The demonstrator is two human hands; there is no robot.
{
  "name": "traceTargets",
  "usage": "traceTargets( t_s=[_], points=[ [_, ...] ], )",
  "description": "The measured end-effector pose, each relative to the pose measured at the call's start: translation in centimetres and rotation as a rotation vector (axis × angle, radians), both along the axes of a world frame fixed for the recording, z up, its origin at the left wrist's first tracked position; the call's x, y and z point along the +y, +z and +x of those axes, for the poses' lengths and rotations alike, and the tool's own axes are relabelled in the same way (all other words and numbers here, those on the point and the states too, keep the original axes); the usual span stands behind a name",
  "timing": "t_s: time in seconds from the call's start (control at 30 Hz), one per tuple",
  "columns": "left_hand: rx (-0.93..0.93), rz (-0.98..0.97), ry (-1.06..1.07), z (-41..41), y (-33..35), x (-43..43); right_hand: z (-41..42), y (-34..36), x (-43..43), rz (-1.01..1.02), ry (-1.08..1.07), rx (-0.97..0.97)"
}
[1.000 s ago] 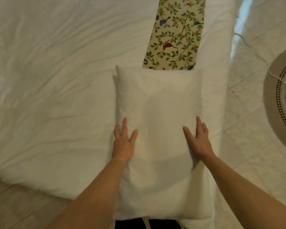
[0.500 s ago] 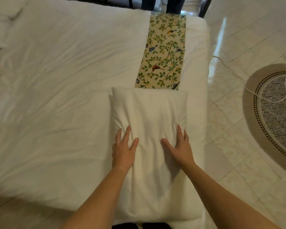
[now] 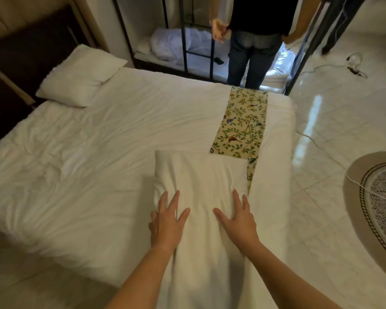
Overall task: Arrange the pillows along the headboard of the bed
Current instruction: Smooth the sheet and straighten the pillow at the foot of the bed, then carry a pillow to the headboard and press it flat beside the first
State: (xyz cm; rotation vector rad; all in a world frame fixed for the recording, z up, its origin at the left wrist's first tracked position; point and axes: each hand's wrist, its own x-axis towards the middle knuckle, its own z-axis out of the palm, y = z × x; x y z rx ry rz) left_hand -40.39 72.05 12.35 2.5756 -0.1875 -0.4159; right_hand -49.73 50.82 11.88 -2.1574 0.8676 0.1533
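A white pillow [image 3: 201, 175] lies lengthwise on the near right part of the bed [image 3: 98, 152], its far end over a floral runner [image 3: 241, 128]. My left hand [image 3: 166, 221] presses flat on its left side, fingers spread. My right hand [image 3: 237, 217] presses flat on its right side, fingers spread too. Neither hand grips the fabric. A second white pillow [image 3: 78, 76] rests at the far left corner, against the dark headboard [image 3: 18, 70].
A person in dark top and jeans [image 3: 252, 47] stands past the far side of the bed, by a black metal bunk frame [image 3: 185, 41] with bedding. Glossy tiled floor [image 3: 334, 121] lies to the right, with a round rug [image 3: 379, 206] and a white cable [image 3: 308, 139].
The view has tilted up, so the headboard, the far pillow and the standing person now show. Both my hands slid closer together on the near pillow, which creased under them.
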Motion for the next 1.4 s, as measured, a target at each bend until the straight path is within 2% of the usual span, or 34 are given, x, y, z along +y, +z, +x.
traceTargets(
  t_s=[0.27,0.4,0.63,1.03,1.4],
  points=[
    [-0.057,-0.05,0.111,0.3,4.0,6.4,2.3,5.8,5.8,-0.073,0.111,-0.097],
    [-0.078,-0.086,0.138,1.8,5.1,10.2,4.3,7.9,9.3,-0.151,0.168,-0.086],
    [-0.121,-0.132,0.133,6.3,6.5,20.8,9.4,10.6,19.8,-0.217,0.175,-0.081],
    [-0.162,-0.123,0.214,15.1,10.3,42.0,19.5,13.7,40.4,-0.145,0.24,-0.072],
    [-0.15,-0.107,0.347,21.4,9.9,50.4,29.1,13.9,48.6,-0.141,0.361,-0.083]
  ],
)
